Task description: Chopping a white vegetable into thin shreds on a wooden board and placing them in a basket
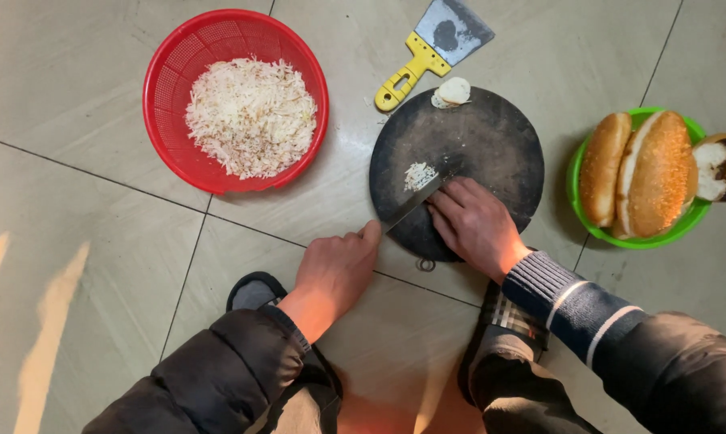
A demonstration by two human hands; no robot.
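Ahead of right hand fingers – bare stretch of round dark board, only small shredded pile beside knife blade. Far rim blocked: pale slices, yellow-handled scraper. Beyond left hand fingers – open tile up to red basket. Green bowl crowds right side.

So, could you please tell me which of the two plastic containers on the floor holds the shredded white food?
The red basket, upper left, beyond the left hand. The green bowl on the right holds bread buns instead.
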